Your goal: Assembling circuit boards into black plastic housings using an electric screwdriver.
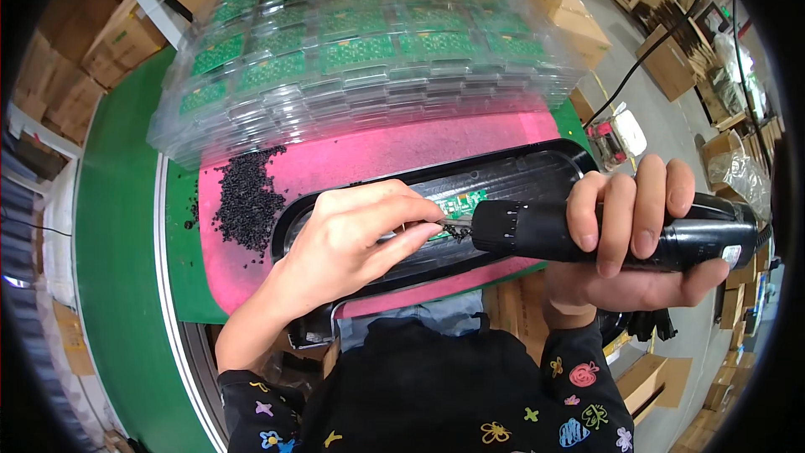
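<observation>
My right hand [635, 231] grips a black electric screwdriver [537, 231] lying sideways, its tip pointing left. At that tip, my left hand [352, 239] pinches something small, likely a screw or the bit; it is too small to tell. Both hands hover over a long black plastic housing [520, 172] with a small green circuit board [459, 201] seated inside it. The housing lies on a pink foam mat [377, 155].
A heap of small black screws [247, 201] lies on the mat's left part. Behind it stand stacked clear trays [369, 75] of green circuit boards. A green conveyor belt [117, 226] runs on the left. Cardboard boxes [579, 25] and cables lie around.
</observation>
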